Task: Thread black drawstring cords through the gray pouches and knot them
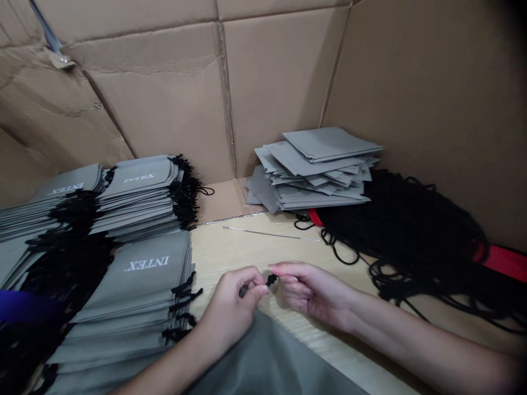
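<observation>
The fabric (275,356) is grey, the cord (272,280) black.

"INTEX" (149,264) printed in white, upside down, on front grey pouch stack (134,285) at eight o'clock; same wording repeated on rear stack (144,189) and outer stack (61,184), both nine o'clock.

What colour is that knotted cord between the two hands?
Black; the cord shows best in the head view, between the left hand and right hand.

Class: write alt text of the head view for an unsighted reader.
Left hand and right hand hold a knotted black cord between them, near grey fabric. Grey INTEX pouches are stacked left; a heap of black cords lies right.
</observation>
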`<state>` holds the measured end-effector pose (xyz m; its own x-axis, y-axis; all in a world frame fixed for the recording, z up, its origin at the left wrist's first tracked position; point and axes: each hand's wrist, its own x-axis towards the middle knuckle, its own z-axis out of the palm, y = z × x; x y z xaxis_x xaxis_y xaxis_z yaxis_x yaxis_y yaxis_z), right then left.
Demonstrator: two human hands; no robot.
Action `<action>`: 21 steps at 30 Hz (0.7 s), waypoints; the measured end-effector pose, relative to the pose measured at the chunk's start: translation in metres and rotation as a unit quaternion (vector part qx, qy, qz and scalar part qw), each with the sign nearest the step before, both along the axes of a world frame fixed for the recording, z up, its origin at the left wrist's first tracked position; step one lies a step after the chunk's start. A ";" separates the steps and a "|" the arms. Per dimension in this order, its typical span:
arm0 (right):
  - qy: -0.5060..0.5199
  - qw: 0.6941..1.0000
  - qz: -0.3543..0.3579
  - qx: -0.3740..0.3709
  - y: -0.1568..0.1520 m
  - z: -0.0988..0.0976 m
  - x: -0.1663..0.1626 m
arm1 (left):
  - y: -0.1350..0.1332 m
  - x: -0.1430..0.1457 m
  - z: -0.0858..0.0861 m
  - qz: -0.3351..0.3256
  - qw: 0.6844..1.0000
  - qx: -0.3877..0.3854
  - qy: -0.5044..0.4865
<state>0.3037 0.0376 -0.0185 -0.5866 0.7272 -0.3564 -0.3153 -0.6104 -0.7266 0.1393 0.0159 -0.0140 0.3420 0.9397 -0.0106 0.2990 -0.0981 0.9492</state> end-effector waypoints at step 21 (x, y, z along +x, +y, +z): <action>-0.277 0.894 -0.076 0.343 0.024 -0.021 0.008 | 0.009 -0.004 -0.020 0.002 0.999 0.008 -0.031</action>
<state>0.3113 0.0619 -0.0396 -0.3335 0.9428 -0.0003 0.1683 0.0592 -0.9840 0.1350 0.0246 -0.0342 0.3375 0.9410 0.0266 0.2394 -0.1132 0.9643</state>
